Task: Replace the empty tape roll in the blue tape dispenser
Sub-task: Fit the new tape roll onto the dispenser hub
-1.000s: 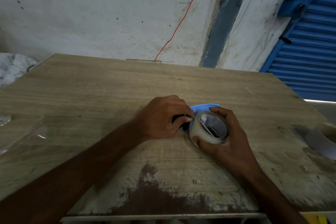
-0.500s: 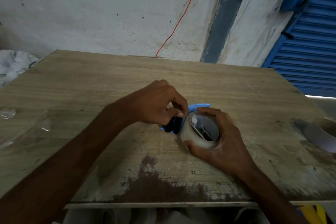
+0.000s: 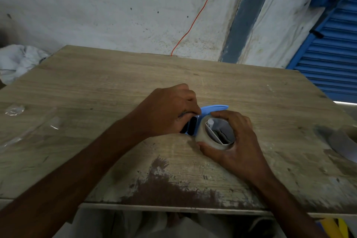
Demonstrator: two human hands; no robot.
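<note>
The blue tape dispenser (image 3: 213, 109) lies on its side in the middle of the wooden table (image 3: 116, 83). A clear tape roll (image 3: 202, 137) sits on the dispenser's white hub. My right hand (image 3: 235, 141) wraps the roll from the right, thumb at its front and fingers over its top. At the dispenser's front end my left hand (image 3: 170, 110) pinches by the black roller (image 3: 192, 126), fingers closed on the dispenser. I cannot see the tape's loose end.
A worn-down grey tape roll (image 3: 345, 141) lies at the table's right edge. Crumpled clear plastic (image 3: 29, 127) lies on the left of the table. A stained wall with a red wire stands behind, and a blue shutter (image 3: 332, 54) at the right.
My left hand has shifted from covering the roller to gripping the dispenser's front from above and left, so the black roller now shows. My right hand stays on the roll.
</note>
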